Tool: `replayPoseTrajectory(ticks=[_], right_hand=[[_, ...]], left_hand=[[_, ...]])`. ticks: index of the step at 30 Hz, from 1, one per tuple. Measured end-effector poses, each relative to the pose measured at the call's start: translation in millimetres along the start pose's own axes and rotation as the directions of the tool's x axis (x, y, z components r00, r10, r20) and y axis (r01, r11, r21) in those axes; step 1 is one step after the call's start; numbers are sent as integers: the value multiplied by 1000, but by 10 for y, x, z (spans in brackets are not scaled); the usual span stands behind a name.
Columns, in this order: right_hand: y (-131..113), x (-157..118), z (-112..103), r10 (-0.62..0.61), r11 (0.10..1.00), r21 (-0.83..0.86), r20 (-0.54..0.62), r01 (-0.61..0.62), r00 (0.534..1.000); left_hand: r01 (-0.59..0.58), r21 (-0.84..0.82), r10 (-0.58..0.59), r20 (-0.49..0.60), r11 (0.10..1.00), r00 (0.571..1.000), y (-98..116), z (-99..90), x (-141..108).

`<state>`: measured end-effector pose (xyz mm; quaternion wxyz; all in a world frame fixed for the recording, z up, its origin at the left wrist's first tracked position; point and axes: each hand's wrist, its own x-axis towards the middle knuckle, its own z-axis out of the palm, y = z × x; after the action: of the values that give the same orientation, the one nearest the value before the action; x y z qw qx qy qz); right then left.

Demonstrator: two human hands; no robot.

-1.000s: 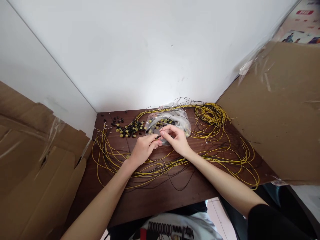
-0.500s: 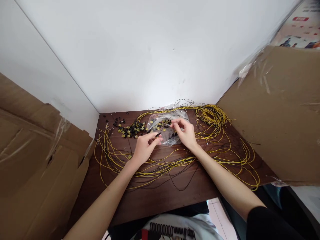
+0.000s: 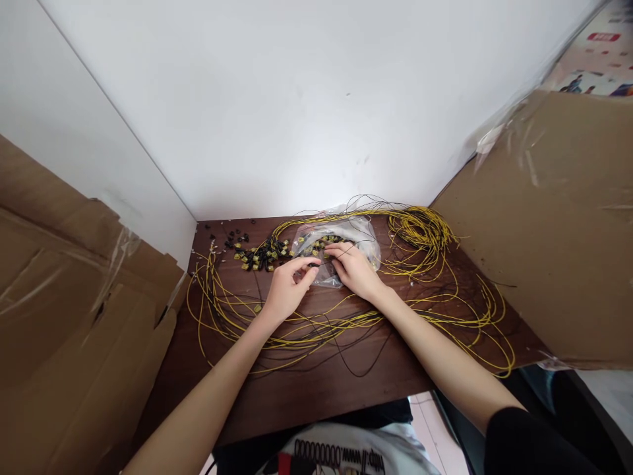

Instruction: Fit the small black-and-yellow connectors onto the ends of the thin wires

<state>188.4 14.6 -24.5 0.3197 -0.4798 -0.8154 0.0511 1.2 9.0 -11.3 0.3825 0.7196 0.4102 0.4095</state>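
Observation:
My left hand (image 3: 291, 285) pinches a small black connector (image 3: 313, 265) between thumb and fingertips. A thin black wire (image 3: 350, 252) runs from near that connector to my right hand (image 3: 355, 270), whose bent thumb and fingers close on it; the exact grip is partly hidden. Both hands are over a clear plastic bag (image 3: 330, 280), in which several small black-and-yellow parts (image 3: 316, 247) lie. To the left of the bag is a heap of black connectors with yellow tags (image 3: 260, 257).
Yellow and black wires (image 3: 316, 335) stretch across the brown table (image 3: 316, 396) in front of my wrists. A coiled wire bundle (image 3: 420, 231) lies at the back right. Cardboard sheets (image 3: 558, 231) flank the table, and a white wall (image 3: 297, 119) stands behind. Tiny black bits (image 3: 237, 234) lie back left.
My right hand has moved left and slightly down, closer to my left hand. The left hand stays nearly in place with the connector.

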Motion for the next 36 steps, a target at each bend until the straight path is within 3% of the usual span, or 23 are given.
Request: replayPoseTrajectory(ticks=[5, 11, 19, 26, 36], right_hand=[[-63, 15, -44, 0, 998, -64, 36, 3, 999], [-90, 7, -15, -109, 991, -66, 105, 116, 988], [-80, -3, -10, -9, 996, -83, 56, 13, 998], [-67, -8, 27, -73, 991, -106, 67, 80, 995], [-47, -6, 21, 5, 997, -80, 36, -2, 999]], left_hand=[[-32, 8, 32, 7, 999, 999, -20, 18, 3], [57, -167, -61, -24, 984, 998, -8, -2, 27], [59, -183, -75, -80, 981, 994, -58, -5, 45], [124, -258, -140, -44, 958, 989, -80, 21, 46], [165, -347, -203, -76, 923, 976, -29, 2, 51]])
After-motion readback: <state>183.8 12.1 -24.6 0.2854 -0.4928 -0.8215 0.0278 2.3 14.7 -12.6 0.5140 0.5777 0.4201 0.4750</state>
